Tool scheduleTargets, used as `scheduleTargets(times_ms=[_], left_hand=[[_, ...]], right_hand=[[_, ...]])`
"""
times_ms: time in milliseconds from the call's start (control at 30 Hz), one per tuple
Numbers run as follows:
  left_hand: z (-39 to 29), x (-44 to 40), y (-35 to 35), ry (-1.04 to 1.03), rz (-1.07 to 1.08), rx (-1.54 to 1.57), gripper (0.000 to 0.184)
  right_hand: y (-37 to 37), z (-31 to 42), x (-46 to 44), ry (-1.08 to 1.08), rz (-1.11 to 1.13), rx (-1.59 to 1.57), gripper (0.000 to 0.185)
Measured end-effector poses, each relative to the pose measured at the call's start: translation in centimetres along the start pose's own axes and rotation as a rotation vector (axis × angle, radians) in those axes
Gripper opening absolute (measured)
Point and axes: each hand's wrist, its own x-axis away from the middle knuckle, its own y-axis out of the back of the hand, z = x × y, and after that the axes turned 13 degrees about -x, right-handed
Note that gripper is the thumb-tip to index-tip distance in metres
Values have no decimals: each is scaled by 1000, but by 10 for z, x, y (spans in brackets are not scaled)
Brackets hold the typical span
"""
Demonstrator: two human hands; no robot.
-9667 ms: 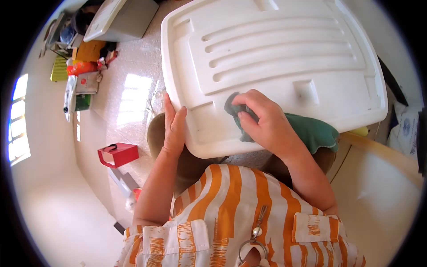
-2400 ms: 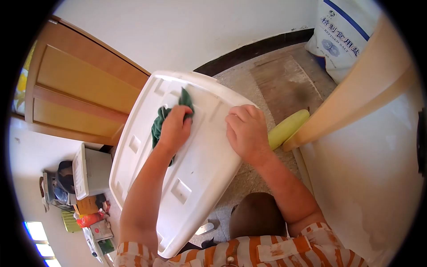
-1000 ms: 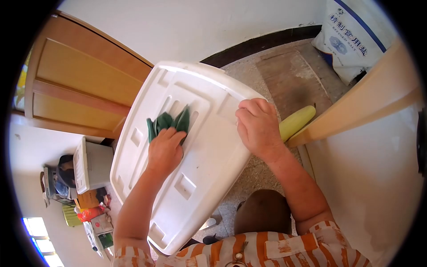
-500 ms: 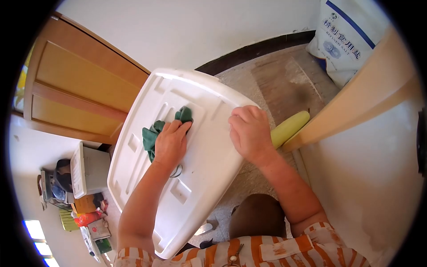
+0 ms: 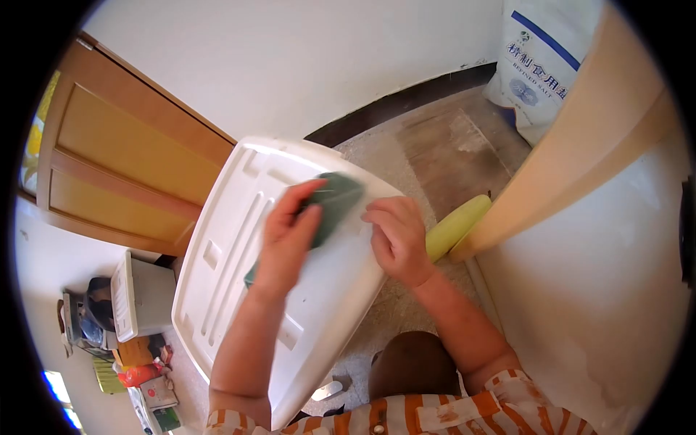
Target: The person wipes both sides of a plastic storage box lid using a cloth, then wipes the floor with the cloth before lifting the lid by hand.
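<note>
My left hand grips a green cloth above the top of a white plastic lid. The cloth is blurred by motion and looks partly spread, one end hanging below the hand. At the lid's right edge is my right hand, its fingers curled and their tips close to the cloth. Whether those fingers pinch anything cannot be made out. Molded grooves and recesses mark the lid, which hides what lies beneath it. A pale green, long gourd-like vegetable lies just right of my right hand.
A white salt sack stands by the wall at upper right. A pale wooden edge slants down beside the vegetable. To the left are a wooden door, a lidded grey box and assorted bags and boxes.
My left hand has lifted the cloth, formerly bunched on the lid, and shifted it right, toward my right hand. My right hand's fingers have curled differently near the edge. The whole view has shifted slightly.
</note>
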Motion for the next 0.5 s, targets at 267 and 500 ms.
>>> scheduleTargets(times_ms=[267,500], left_hand=[[52,-48,-37,-735,55,-1077,44],[66,-83,-7,-685,-45,-1304,46]], right_hand=[[3,-2,10,-25,-35,-36,19],[7,-2,7,-55,73,42,12]])
